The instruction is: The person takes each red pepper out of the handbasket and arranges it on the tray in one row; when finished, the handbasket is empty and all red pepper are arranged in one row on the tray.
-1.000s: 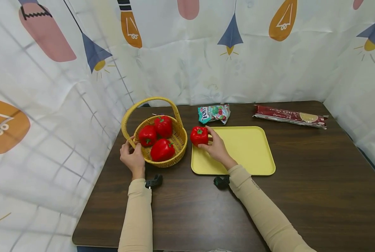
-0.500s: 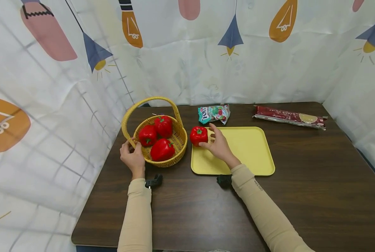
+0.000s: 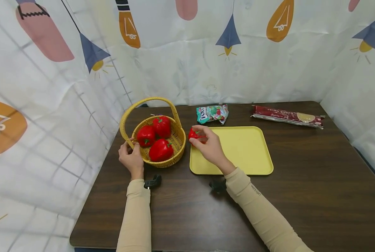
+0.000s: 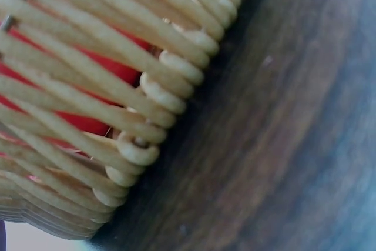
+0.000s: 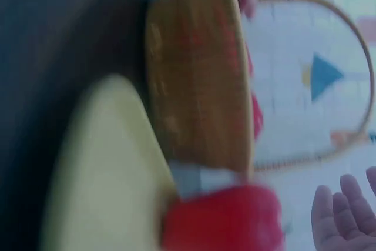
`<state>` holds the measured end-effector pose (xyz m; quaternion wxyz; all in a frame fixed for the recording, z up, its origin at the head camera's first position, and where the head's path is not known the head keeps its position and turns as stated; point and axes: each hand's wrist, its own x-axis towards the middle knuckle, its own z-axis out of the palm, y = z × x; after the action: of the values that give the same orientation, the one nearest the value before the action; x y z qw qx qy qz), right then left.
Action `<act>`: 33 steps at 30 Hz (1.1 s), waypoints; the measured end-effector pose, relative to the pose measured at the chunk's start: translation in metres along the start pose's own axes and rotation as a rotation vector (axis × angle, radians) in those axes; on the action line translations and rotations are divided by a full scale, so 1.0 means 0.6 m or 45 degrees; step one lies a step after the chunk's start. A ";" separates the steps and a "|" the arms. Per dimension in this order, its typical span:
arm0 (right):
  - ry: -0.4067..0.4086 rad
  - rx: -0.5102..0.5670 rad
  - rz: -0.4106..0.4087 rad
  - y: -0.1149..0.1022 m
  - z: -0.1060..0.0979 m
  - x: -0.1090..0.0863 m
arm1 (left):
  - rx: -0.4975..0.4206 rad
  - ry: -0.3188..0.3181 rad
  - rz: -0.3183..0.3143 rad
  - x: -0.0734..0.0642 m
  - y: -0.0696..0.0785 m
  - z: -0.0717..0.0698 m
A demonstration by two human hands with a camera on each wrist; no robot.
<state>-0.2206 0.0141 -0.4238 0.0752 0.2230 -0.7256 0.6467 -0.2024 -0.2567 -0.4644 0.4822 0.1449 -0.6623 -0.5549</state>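
Note:
My left hand [image 3: 131, 160] grips the yellow wicker basket [image 3: 181, 150] at its left side, by the foot of the handle. Inside the basket lie red bell peppers [image 3: 161, 150]; the left wrist view shows red through the weave [image 4: 126, 116]. Another red bell pepper [image 3: 193, 133] sits at the far left corner of the yellow tray [image 3: 237, 150]. Over that pepper my right hand [image 3: 210, 147] hovers and partly hides it in the head view. From the right wrist, the fingers [image 5: 346, 210] look extended and apart from the tray's pepper [image 5: 226, 221].
Behind the tray lies a FOX'S candy bag [image 3: 212, 114]. A dark red spaghetti packet [image 3: 288, 116] lies at the back right of the brown table [image 3: 316, 182]. A patterned white curtain [image 3: 187, 70] hangs around the back and sides.
My right hand has let go of the pepper on the tray, drawn back a little to the right, then moved left over it. My left hand stays on the basket.

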 end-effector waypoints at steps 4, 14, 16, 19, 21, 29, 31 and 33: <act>-0.161 -0.046 -0.046 -0.004 0.052 -0.013 | -0.002 0.010 -0.008 0.001 -0.003 0.001; -0.359 -0.384 -0.073 0.000 0.141 -0.004 | 0.025 0.007 0.008 0.002 -0.003 0.001; -0.376 -0.421 -0.044 0.001 0.148 0.002 | 0.018 0.006 0.013 0.002 -0.004 0.002; -0.396 -0.448 0.017 0.002 0.155 0.013 | 0.006 -0.007 0.018 0.003 -0.006 0.001; -0.411 -0.428 0.099 0.001 0.157 0.024 | -0.002 -0.014 0.025 0.003 -0.009 0.001; -0.563 -0.473 0.345 0.000 0.163 0.064 | 0.034 0.002 0.077 0.004 -0.014 0.002; -0.602 -0.503 0.374 0.000 0.164 0.070 | 0.038 0.003 0.081 0.004 -0.013 0.003; -0.634 -0.510 0.410 0.000 0.164 0.075 | 0.032 -0.003 0.078 0.003 -0.012 0.003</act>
<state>-0.2433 -0.0919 -0.4210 -0.1647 0.2373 -0.8598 0.4212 -0.2076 -0.2595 -0.4695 0.4963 0.1300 -0.6738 -0.5318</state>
